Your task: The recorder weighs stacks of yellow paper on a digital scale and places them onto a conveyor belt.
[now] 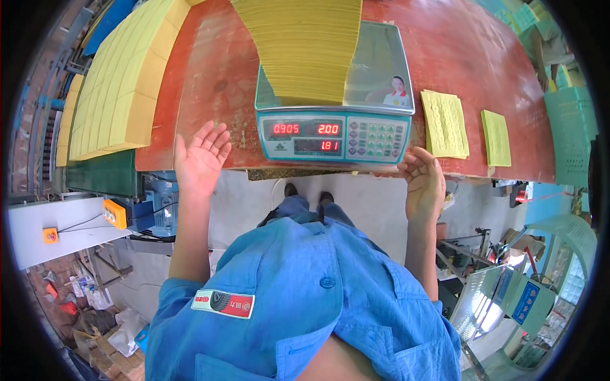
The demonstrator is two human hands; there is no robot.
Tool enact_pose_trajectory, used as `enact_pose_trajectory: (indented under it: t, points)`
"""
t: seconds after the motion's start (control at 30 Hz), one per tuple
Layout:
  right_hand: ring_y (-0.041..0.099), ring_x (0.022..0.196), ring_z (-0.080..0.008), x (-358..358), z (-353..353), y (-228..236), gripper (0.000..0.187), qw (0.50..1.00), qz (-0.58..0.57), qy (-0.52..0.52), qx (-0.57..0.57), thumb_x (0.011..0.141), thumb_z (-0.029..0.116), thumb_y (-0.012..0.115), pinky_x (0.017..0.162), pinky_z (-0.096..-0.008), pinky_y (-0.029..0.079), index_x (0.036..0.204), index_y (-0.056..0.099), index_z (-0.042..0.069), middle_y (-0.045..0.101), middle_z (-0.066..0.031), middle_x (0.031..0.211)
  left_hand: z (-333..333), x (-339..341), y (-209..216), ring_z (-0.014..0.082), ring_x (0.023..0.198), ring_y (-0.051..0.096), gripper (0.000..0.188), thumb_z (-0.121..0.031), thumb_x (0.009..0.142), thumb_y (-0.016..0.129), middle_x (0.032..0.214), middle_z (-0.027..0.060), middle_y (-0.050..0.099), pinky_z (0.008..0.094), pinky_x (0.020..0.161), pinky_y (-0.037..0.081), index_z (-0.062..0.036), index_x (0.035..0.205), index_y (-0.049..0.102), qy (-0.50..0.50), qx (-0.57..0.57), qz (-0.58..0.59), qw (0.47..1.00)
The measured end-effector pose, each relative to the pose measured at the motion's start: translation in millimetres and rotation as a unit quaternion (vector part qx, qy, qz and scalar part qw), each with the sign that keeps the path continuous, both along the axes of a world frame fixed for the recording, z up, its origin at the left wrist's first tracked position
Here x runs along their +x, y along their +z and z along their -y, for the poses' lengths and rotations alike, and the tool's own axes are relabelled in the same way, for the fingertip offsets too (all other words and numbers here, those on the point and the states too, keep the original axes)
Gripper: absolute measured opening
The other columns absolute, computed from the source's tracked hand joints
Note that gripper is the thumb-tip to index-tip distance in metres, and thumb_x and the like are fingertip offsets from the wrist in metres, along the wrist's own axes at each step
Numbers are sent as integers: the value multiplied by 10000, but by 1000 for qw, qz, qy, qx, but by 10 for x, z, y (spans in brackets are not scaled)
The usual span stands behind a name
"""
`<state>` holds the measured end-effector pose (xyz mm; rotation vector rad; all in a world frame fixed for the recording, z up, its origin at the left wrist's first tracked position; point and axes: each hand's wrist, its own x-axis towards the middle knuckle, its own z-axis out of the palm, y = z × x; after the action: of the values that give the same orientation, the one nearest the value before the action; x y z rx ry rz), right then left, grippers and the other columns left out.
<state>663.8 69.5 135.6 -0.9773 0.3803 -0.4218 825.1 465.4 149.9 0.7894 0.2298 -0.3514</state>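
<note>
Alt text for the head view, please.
A tall stack of yellow sheets sits on a scale with a lit red display, on a red table. The person's left hand and right hand, both empty, are apart near the table's front edge.

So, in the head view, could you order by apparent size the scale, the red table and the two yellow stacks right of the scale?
1. Red table
2. Scale
3. Wider yellow stack
4. Narrower yellow stack

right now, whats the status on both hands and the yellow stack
Left hand open, empty. Right hand loosely curled, empty, by front right corner of scale. Yellow stack on scale, partly out of frame. Nothing seen blocking its near side.
</note>
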Motion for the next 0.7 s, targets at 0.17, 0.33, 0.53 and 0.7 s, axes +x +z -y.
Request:
enact_pose_trajectory:
  t: [0.17, 0.33, 0.53, 0.7]
  points:
    - [640, 860, -215, -14, 17, -121, 380, 1000, -12, -16, 22, 1022, 273, 429, 797, -373, 524, 1167, 585, -42, 671, -126, 978, 161, 184, 299, 311, 1168, 562, 662, -532, 1014, 298, 1293, 235, 556, 440, 992, 457, 34, 1302, 487, -43, 5, 40, 998]
    - [640, 859, -215, 71, -66, -149, 327, 998, -25, -35, 35, 1013, 234, 453, 792, -352, 508, 1161, 597, -19, 674, -117, 967, 444, 570, 892, 296, 1143, 583, 571, -456, 1014, 363, 1238, 222, 601, 428, 986, 454, 35, 1252, 530, -31, 128, 227, 965]
    - [640, 843, -218, 158, -304, 19, 306, 998, -17, -46, 39, 1010, 208, 458, 797, -353, 500, 1145, 602, -25, 671, -122, 954, 837, 883, 1656, 306, 1226, 542, 511, -387, 1008, 399, 1285, 229, 576, 439, 1057, 393, 38, 1266, 517, 53, 268, 576, 771]
    - [638, 857, -200, 426, -434, 150, 290, 997, -38, -26, -62, 1010, 184, 453, 800, -339, 509, 1140, 599, -30, 654, -121, 953, 1176, 1375, 1912, 274, 1349, 410, 544, -378, 956, 540, 1440, 131, 458, 426, 1090, 335, -11, 1354, 491, -83, 194, 451, 867]
